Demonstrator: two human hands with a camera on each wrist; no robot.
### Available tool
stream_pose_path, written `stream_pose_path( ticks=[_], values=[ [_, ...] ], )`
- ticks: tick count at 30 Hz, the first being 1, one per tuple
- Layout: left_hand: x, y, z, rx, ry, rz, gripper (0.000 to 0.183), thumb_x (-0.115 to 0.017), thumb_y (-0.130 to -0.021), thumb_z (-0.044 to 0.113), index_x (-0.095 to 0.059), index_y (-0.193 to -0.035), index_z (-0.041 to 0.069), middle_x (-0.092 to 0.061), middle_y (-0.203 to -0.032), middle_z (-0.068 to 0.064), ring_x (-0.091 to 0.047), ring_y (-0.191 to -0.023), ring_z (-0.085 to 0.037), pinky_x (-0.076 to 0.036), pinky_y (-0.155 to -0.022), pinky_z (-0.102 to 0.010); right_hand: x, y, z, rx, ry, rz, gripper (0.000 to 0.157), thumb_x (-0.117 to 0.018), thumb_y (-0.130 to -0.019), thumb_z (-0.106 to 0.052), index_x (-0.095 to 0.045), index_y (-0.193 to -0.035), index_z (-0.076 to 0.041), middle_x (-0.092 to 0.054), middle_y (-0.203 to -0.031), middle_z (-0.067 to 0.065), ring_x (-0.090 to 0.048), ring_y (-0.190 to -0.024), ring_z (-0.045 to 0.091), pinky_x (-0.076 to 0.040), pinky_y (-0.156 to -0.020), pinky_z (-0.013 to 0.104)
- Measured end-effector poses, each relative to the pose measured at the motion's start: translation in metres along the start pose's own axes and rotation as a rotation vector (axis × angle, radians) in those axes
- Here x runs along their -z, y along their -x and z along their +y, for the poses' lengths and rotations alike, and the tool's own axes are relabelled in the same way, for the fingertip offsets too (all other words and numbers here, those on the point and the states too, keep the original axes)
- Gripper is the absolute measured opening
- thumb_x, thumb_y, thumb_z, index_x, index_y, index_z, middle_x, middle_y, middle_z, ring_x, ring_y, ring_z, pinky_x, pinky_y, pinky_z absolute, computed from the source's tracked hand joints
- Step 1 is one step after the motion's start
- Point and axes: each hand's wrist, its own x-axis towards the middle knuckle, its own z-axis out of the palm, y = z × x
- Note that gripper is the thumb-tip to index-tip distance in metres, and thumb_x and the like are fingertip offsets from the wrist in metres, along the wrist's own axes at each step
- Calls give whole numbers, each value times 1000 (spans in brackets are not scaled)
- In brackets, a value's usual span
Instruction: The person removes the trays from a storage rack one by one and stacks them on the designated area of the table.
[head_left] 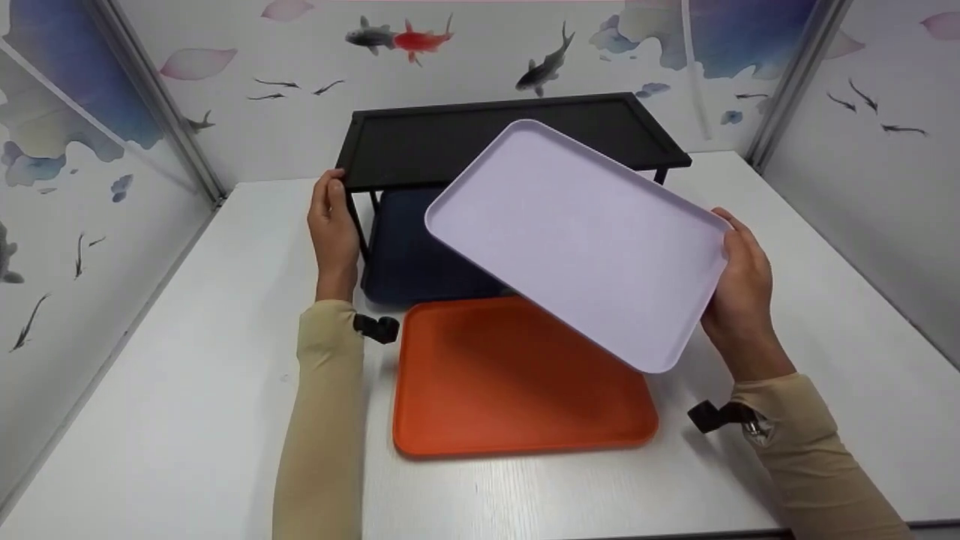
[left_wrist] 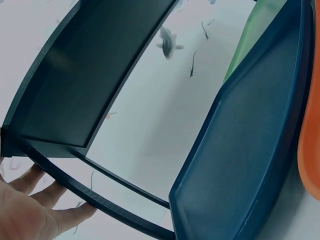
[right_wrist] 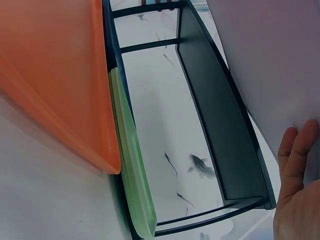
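My left hand [head_left: 335, 225] grips the front left corner of a black rack [head_left: 495, 142] with a flat top panel and thin legs. Its fingers wrap the upper end of a leg in the left wrist view. With my right hand [head_left: 742, 289] I hold a lilac rectangular tray [head_left: 585, 240] by its right short edge, tilted and raised in front of the rack. A navy tray [head_left: 420, 255] sits below the rack's top panel, partly hidden by the lilac one. Flat on the table lies an orange tray [head_left: 517, 397], overlapped by the lilac tray in the head view.
Green trays [right_wrist: 131, 165], stacked, sit by the navy tray at the rack's right side and are hidden in the head view. The white table [head_left: 210, 360] is bounded by printed wall panels [head_left: 465, 45] at the back and sides.
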Motion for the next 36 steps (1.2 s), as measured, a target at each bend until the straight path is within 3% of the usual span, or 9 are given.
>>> stream_pose_path(
  ticks=[16,36],
  values=[
    [0,-1,2,6,-12,-9,42,-37,-113,23,-48,-147,1,-42,-158,-12,-34,-151,-20,-31,-119,-25,12,7,6,-5,29,-19,43,-34,-112,-37,-42,-151,-22,-40,-151,5,-46,-132,23,-56,-94,27],
    [0,0,2,21,-14,5,43,-37,-113,24,-48,-148,1,-40,-160,-11,-33,-151,-18,-29,-120,-24,13,5,14,-6,81,-61,46,-36,-111,-40,-42,-153,-23,-40,-153,5,-45,-134,25,-56,-94,26]
  ],
)
